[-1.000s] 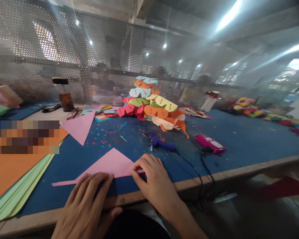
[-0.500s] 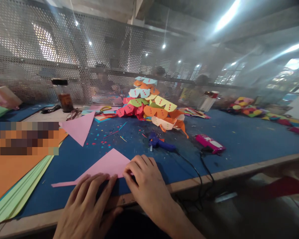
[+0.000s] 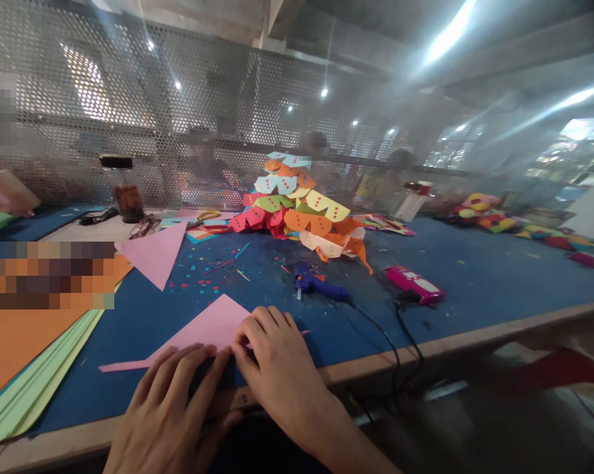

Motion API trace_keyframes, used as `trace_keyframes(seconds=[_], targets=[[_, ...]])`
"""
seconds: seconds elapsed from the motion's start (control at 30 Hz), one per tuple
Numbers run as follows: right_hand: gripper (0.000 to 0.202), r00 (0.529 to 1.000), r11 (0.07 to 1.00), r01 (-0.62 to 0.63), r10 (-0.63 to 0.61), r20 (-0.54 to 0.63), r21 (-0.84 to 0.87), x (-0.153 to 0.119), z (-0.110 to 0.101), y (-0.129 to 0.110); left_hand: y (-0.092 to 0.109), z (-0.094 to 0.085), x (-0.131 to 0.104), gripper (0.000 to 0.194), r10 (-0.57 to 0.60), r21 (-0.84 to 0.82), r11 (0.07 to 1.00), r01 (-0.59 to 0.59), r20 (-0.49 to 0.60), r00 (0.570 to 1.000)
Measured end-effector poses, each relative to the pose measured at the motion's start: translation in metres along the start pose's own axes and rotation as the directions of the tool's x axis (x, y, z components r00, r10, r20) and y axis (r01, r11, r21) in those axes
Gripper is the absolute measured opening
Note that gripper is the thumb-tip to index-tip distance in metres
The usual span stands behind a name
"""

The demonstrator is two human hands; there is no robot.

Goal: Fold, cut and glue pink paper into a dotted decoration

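The folded pink paper (image 3: 205,329) is laid flat on the blue tabletop (image 3: 122,329), directly ahead of the fingers and near the wooden front edge (image 3: 54,444). Its long axis is set crosswise, roughly parallel to that edge; a narrow strip is seen beyond the hands at each end, the longer visible piece on the left and only a small tip on the right. The peak is pointed away from the body and is covered by neither hand, though it is approached more closely by the right.

The long near side is where contact is made. Left of its middle, it is touched by the left hand (image 3: 171,388), whose fingers are extended, slightly bent and loosely side by side, with the thumb kept off the paper; nothing is seen to be gripped there. Right of its middle, it is covered by the right hand (image 3: 277,355), whose fingers are curled, with thumb and forefinger brought close together at the fold (whether the paper is pinched or merely pressed cannot be told). Between the hands hardly any gap is left.

Beyond the right hand, a blue glue gun (image 3: 321,286) is placed, apart from the paper.
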State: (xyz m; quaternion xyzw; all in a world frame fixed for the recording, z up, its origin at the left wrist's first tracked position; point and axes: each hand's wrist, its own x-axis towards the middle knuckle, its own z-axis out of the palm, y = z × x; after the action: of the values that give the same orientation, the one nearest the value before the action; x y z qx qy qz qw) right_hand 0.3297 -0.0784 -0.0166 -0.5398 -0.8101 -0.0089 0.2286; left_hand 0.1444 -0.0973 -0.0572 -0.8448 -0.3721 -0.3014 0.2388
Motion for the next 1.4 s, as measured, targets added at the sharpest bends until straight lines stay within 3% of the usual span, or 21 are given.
trace_keyframes(seconds=[0.3, 0.57, 1.4], targets=[[0.013, 0.999, 0.999, -0.038, 0.038, -0.007, 0.027, 0.0, -0.002, 0.002, 0.001, 0.001, -0.003, 0.049, -0.004, 0.008, 1.0, 0.003, 0.021, 1.0], [0.018, 0.994, 0.996, -0.076, 0.08, -0.072, 0.048, -0.009, -0.004, 0.019, 0.0, 0.001, -0.002, 0.049, -0.02, -0.004, 1.0, 0.02, 0.014, 1.0], [0.025, 0.981, 0.981, -0.188, 0.19, -0.044, 0.046, -0.025, -0.03, 0.057, 0.0, 0.0, -0.002, 0.052, -0.029, -0.014, 0.999, 0.03, 0.027, 0.999]])
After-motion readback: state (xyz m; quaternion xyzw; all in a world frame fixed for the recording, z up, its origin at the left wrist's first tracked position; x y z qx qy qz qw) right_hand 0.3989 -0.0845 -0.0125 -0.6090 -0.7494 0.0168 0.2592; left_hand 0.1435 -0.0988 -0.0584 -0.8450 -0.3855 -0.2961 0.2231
